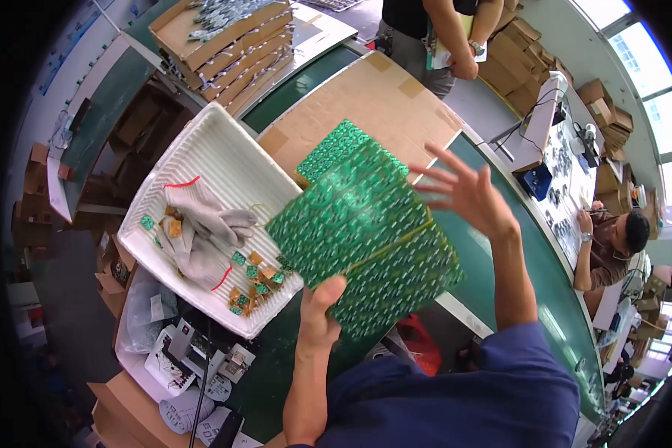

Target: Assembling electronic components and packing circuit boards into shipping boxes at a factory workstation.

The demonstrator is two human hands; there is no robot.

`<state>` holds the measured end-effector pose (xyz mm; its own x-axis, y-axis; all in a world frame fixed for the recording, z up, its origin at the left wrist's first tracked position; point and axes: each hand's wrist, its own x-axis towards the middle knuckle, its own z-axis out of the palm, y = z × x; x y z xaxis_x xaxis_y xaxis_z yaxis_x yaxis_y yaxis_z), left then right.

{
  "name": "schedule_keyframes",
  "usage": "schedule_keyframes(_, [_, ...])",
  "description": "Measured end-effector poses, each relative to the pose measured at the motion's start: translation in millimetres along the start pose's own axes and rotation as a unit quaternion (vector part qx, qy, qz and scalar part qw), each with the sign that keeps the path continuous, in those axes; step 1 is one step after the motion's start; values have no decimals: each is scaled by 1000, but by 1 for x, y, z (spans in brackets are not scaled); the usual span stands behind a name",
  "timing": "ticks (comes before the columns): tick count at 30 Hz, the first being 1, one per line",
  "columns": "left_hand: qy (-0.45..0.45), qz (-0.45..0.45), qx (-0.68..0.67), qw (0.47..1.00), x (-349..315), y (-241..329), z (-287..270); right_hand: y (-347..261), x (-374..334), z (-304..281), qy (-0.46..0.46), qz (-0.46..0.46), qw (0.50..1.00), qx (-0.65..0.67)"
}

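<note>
My left hand (322, 317) grips a large green circuit board panel (366, 231) by its near edge, thumb on top. The panel is tilted and covered in rows of small repeated boards, with a seam across it. To the right of its far edge, my right hand (467, 190) is open with fingers spread, slightly blurred; it appears apart from the panel. Partly hidden behind the held panel, another green circuit board panel (328, 153) lies on a flat cardboard sheet (381, 89). A white ribbed tray (224, 149) at left holds grey work gloves (216, 228) and several small board pieces (257, 280).
Stacked cardboard trays (231, 52) stand at the far left. A small machine (190, 355) sits below the white tray. The green bench top (530, 261) runs along the right. One person (440, 37) stands beyond the cardboard; another person (612, 239) works at a right-hand bench.
</note>
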<state>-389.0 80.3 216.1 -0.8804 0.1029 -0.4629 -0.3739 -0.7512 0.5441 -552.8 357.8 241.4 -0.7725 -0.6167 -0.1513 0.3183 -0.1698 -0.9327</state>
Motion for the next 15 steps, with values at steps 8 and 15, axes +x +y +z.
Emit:
schedule_keyframes(8, [-121, 135, 101, 978, 130, 0, 127, -42, -10, -59, 161, 62, 983, -67])
schedule_keyframes(15, [-40, 86, 115, 989, 265, -39, 152, -10, 66, -181, 174, 57, 980, 82])
